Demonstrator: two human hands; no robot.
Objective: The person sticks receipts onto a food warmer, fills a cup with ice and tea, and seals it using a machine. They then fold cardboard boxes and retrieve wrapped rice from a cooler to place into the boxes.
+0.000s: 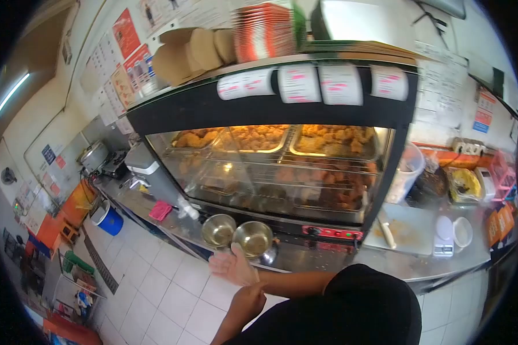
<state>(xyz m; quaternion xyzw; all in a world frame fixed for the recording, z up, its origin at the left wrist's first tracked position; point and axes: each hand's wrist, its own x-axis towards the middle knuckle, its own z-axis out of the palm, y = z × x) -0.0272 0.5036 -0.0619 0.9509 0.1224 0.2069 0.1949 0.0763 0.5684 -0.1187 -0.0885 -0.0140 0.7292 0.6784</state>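
Note:
My right hand (233, 266) is stretched out open, palm showing and fingers apart, just below the steel counter edge (305, 259). It holds nothing. My left hand (248, 301) sits with curled fingers against my right forearm, also holding nothing. Two shiny steel bowls (218, 230) (253, 238) stand side by side on the counter right above my right hand. Behind them is a lit glass warming cabinet (282, 172) with trays of fried chicken (253, 138).
Rolls of printed labels (299, 83) and cardboard boxes (190, 52) sit on the cabinet top. To the right are a white bucket (406, 172), a cutting board (403, 230) and a small scale (443, 244). To the left lie a pink cloth (160, 211) and a blue bucket (109, 220) on the tiled floor.

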